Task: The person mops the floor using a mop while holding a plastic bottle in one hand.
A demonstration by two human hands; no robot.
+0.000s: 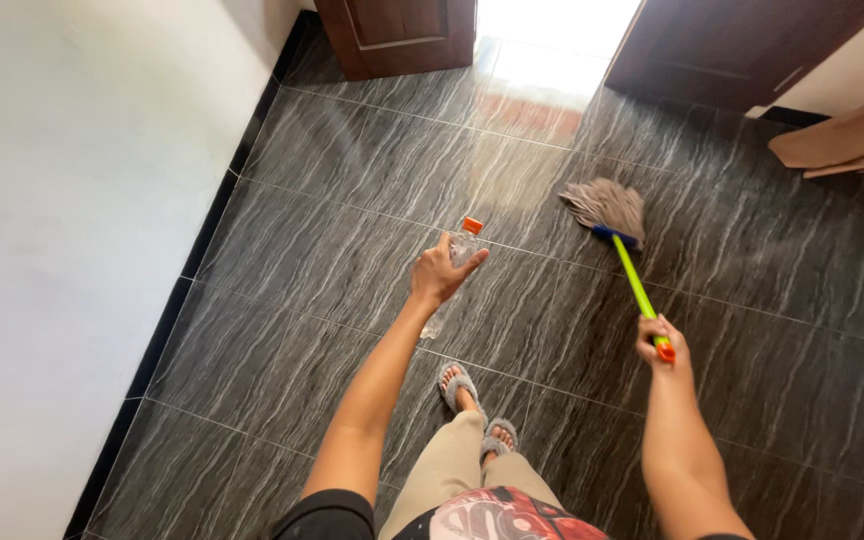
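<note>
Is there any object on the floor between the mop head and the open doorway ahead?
Nothing visible lies between them. The mop head rests on bare dark tiles, and the floor up to the bright doorway shows only reflections.

Open dark tiled floor (332,250) spreads ahead and to both sides of the hands. The white wall (62,250) closes off the left. Two brown door leaves (397,35) flank the bright gap ahead, and a tan wooden piece (842,140) juts in at upper right.
</note>
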